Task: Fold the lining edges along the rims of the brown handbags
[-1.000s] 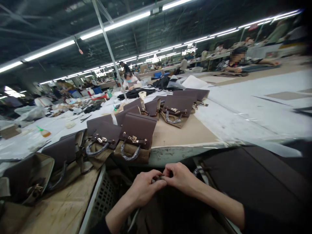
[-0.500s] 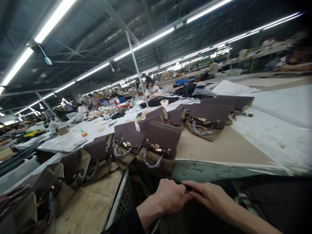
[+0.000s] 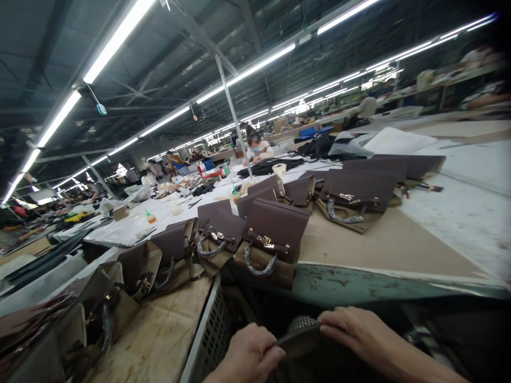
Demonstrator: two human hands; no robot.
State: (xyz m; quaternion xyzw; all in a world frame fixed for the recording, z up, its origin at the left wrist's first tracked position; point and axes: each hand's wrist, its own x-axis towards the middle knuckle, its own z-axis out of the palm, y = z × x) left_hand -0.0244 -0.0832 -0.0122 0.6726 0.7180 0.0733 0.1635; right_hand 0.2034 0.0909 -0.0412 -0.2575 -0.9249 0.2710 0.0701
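Observation:
My left hand (image 3: 253, 351) is closed on one end of the edge of a dark bag (image 3: 299, 340), low in front of me. My right hand (image 3: 355, 330) pinches the other end of that edge, thumb below and fingers above. The rim stretches between both hands, and the rest of the bag is lost in shadow. Behind the rim a small patch of light mesh-like material (image 3: 302, 322) shows. Beyond my hands, a finished-looking brown handbag (image 3: 275, 226) with gold clasps and a plastic-wrapped handle lies at the table edge.
Several similar brown handbags, including one on the right (image 3: 359, 186), lie across the white-topped table (image 3: 471, 213). A wooden board (image 3: 167, 324) at left carries more bags. A grey plastic crate (image 3: 209, 330) stands beneath. A person in a mask (image 3: 257, 151) sits across the table.
My hands were close together and have moved apart, the left one leftward and down, the right one slightly right. The bag's rim now shows between them. My view has shifted a little left.

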